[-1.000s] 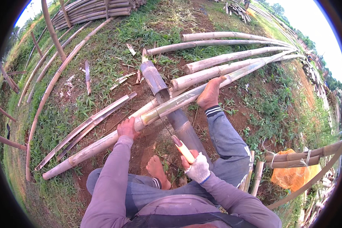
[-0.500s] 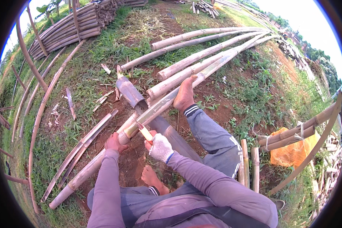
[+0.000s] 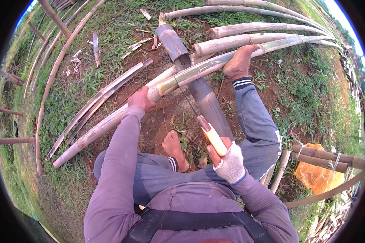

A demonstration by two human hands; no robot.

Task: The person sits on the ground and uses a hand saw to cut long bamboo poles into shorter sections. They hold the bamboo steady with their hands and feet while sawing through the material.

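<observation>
1. On the near side of the bamboo pole (image 3: 198, 71), a right hand (image 3: 226, 158) in a white knit glove, its fingertips bare, closes around the pale handle of a cutting tool (image 3: 213, 137).
2. The tool's thin, dark blade runs up to the pole and meets it beside a joint; it is too fine at this range to say whether the edge is toothed.
3. A bare left foot (image 3: 174, 148) is planted on red soil, just short of the pole.
4. An ungloved left hand (image 3: 142, 99) wraps around the pole, left of where the blade meets it.
5. The pole itself slants across the person's front, lying over a thick, dark bamboo log (image 3: 210, 106).
6. A bare right foot (image 3: 239, 64) presses on the pole, right of the blade.
7. Split bamboo lengths (image 3: 94, 98) lie on the grass beyond the pole's left stretch.
8. More whole poles (image 3: 251, 28) fan out beyond the pole's right stretch.
</observation>
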